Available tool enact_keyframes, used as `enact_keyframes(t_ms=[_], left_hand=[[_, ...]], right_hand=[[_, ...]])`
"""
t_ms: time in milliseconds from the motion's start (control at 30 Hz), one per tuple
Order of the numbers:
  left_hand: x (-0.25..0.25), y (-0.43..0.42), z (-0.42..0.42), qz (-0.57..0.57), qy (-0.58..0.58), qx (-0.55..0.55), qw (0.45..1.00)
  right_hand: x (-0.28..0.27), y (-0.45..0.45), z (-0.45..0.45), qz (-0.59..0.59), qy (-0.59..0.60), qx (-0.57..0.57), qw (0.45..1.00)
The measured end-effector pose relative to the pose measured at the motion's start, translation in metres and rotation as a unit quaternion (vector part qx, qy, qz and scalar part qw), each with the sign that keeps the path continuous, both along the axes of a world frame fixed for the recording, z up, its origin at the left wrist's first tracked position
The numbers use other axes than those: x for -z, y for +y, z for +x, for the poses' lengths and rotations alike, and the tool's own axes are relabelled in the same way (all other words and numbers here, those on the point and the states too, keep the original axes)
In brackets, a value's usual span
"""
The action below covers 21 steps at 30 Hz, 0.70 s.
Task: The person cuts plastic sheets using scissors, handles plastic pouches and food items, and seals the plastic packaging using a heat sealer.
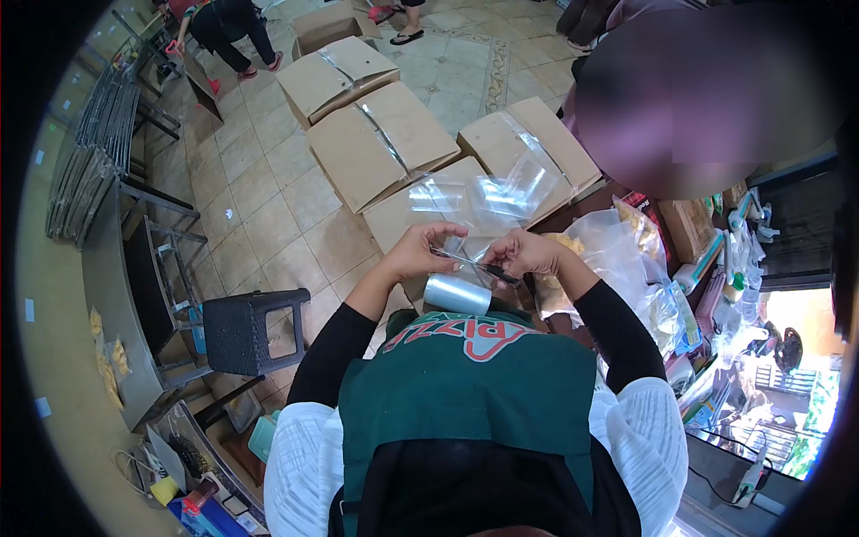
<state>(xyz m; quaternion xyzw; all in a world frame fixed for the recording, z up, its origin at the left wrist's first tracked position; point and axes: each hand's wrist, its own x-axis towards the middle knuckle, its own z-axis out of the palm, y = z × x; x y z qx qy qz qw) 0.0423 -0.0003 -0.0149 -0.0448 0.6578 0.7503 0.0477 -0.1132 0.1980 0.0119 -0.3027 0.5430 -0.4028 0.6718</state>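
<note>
My left hand (422, 251) pinches clear plastic film (476, 242) near its edge, thumb and fingers closed. My right hand (530, 254) is wrapped round dark-handled scissors (503, 274), whose blades point left across the film toward my left hand. Just below both hands, against my green apron (465, 385), lies a roll of clear plastic (458, 294). Beyond the hands, clear plastic pieces (510, 192) lie on a cardboard box (407, 215). How far the blades are apart is too small to tell.
Taped cardboard boxes (385, 134) stand ahead. Bags of yellowish food pieces (617, 251) crowd the right side. A black stool (255, 331) stands at left, near a grey table (112, 295). One person (228, 27) bends at far left; another (617, 18) is at upper right.
</note>
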Motion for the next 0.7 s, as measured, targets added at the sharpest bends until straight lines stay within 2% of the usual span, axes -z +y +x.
enact_keyframes(t_ms=[233,333,533,700], left_hand=[[-0.002,0.0,-0.002,-0.02,-0.02,0.023,0.999],[-0.006,0.002,-0.003,0.017,-0.02,0.017,1.0],[-0.007,0.001,-0.003,-0.047,-0.019,0.028,0.998],[-0.008,0.002,-0.003,-0.007,-0.02,0.023,1.0]], right_hand=[[0.006,0.001,0.005,-0.013,-0.026,0.013,0.999],[0.008,0.002,0.004,-0.023,0.002,0.006,1.0],[0.016,0.004,0.002,-0.022,-0.025,0.014,0.999],[0.006,0.003,0.005,-0.024,0.001,0.01,1.0]])
